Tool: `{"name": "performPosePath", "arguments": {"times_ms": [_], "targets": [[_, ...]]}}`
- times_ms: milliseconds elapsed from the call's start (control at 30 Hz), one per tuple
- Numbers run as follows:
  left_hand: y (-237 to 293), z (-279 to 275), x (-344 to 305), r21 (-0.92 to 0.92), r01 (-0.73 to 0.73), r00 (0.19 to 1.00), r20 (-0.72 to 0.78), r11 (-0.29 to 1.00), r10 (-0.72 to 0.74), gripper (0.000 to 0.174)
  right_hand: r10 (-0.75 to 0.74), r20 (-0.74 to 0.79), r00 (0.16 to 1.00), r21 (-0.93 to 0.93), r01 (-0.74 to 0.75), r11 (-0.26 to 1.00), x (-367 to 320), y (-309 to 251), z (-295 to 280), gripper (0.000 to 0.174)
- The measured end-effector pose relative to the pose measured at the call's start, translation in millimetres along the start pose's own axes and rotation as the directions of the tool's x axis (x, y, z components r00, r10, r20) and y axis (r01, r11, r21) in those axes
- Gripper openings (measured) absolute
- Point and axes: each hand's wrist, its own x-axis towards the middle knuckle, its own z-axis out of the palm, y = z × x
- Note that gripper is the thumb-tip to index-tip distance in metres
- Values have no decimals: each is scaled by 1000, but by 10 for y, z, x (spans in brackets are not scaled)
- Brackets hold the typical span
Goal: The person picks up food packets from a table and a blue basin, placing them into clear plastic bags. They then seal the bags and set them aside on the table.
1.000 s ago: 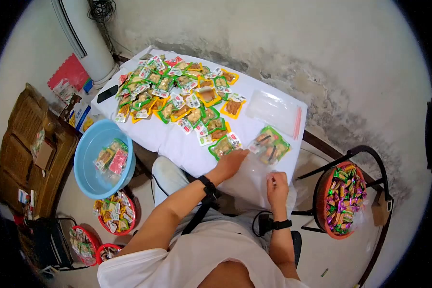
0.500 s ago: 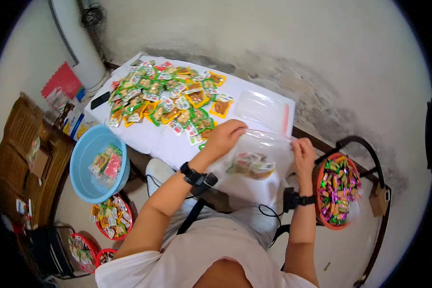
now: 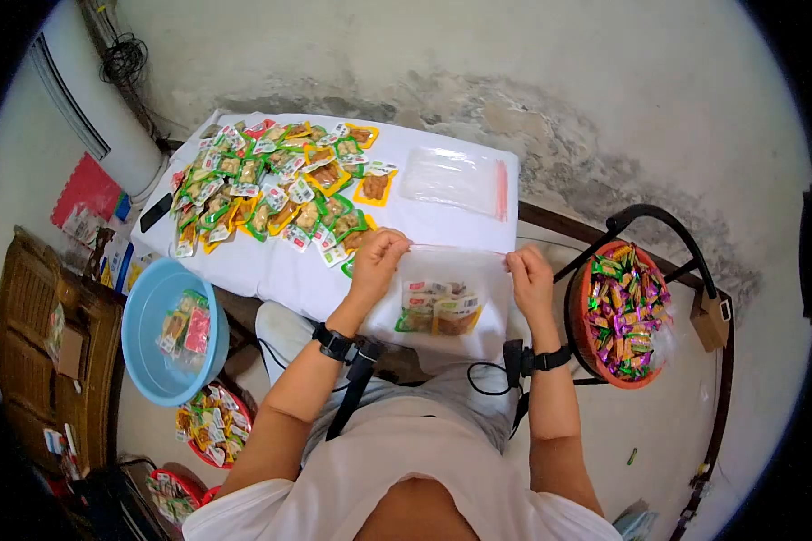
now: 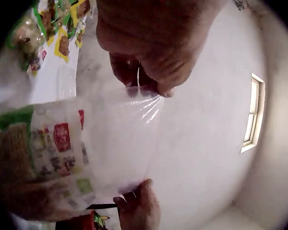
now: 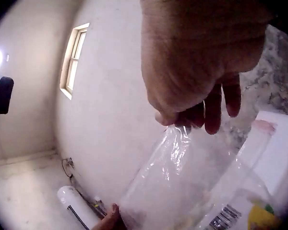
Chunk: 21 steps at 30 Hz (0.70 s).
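Observation:
A clear zip bag hangs stretched between both hands in the head view, its mouth edge upward. My left hand pinches one top corner, and my right hand pinches the other. Several snack packets with green and yellow edges lie at the bottom of the bag. In the left wrist view, the left hand pulls creases into the plastic at its fingertips. The right wrist view has the right hand gripping its corner between thumb and fingers.
A pile of snack packets covers the left of the white-clothed table. Flat empty bags lie at the back right, a phone at the left edge. A blue basin with filled bags stands left, a basket of wrapped sweets right.
The bag has been lifted from the table's front edge, and its packets now hang at its bottom. Both hands have spread apart, drawing the mouth into a straight line.

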Motion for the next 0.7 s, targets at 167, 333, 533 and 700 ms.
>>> {"name": "performPosePath", "arguments": {"times_ms": [167,333,533,700], "targets": [[143,122,-173,-91,206,979,10,974,-205,14,-186,-71,980,-147,174,974,24,-430,69,23],[16,82,-205,78,-120,992,33,990,118,11,-455,311,834,-185,523,832,133,-818,488,28],[250,-65,-250,78,-134,985,118,988,124,16,-256,370,893,-60,298,953,203,-865,552,10],[218,-46,-194,91,-135,967,228,987,111,20,-251,365,897,-89,302,949,208,-872,546,8]]}}
